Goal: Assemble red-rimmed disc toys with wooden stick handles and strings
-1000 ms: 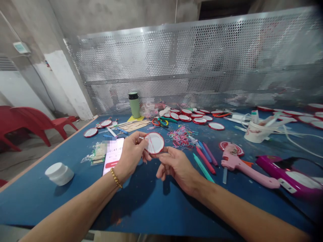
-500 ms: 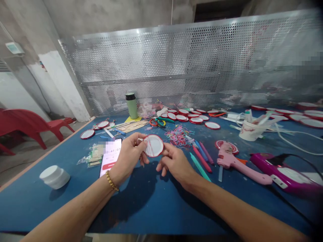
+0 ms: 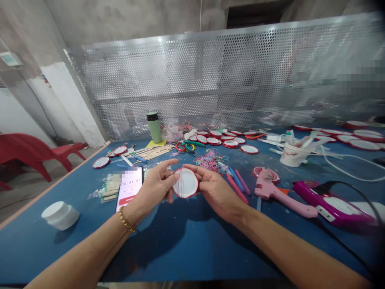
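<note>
Above the table's near middle, a round white disc with a red rim [image 3: 188, 183] is held between both hands, its white face turned to me. Thin reddish strands run across its left part. My left hand [image 3: 156, 182] pinches the left edge with thumb and fingers, close to the strands. On the other side my right hand [image 3: 218, 192] grips the right edge, thumb in front and the other fingers partly hidden behind. Just beyond the hands lies a pile of small coloured loops [image 3: 207, 160], with coloured pens [image 3: 237, 182] to its right.
A phone with a timer [image 3: 131, 185] and a white jar [image 3: 61, 215] are at left. To the right lie a pink glue gun [image 3: 281, 196], a purple power strip [image 3: 333, 204] and a paper cup of tools [image 3: 293, 155]. Several more red-rimmed discs [image 3: 230, 143] and a green bottle [image 3: 154, 129] stand further back.
The disc has shifted slightly right and down and faces me more squarely. My right hand has closed further round its right edge, and the left fingers have moved along the strands.
</note>
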{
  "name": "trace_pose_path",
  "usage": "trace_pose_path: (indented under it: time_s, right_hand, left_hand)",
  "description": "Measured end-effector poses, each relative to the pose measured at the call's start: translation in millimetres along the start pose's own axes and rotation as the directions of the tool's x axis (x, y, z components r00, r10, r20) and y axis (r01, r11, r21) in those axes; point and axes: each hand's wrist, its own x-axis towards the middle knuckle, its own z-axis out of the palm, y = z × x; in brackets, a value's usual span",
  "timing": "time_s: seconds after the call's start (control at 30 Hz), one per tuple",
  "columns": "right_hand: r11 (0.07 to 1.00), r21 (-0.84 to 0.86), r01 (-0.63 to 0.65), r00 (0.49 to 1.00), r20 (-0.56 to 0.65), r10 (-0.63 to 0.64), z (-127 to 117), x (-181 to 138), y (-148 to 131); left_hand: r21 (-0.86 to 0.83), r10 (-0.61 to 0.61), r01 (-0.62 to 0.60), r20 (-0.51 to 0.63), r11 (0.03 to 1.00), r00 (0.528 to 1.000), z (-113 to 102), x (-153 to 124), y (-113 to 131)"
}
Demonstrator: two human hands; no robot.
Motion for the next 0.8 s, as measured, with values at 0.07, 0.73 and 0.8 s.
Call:
trace_pose_path:
  time_s: [0.07,0.73,0.8]
  right_hand:
    - [1.0,0.026,-0.015,0.999,0.032,0.014,0.2,-1.0,-1.5]
    - [0.992,-0.046,0.117,0.992,-0.038,-0.118,3.7,-5.6,-7.6]
    - [0.993,-0.052,0.109,0.993,-0.041,-0.111,4.0,-5.8,-7.6]
  left_hand:
    - [0.012,-0.007,0.006,0.017,1.0,1.0,-0.1,-0.2,0.5]
    - [0.012,-0.029,0.028,0.094,1.0,0.995,-0.6,-1.0,1.0]
    - [0.014,-0.027,0.026,0.094,1.0,0.995,-0.7,-0.8,-0.1]
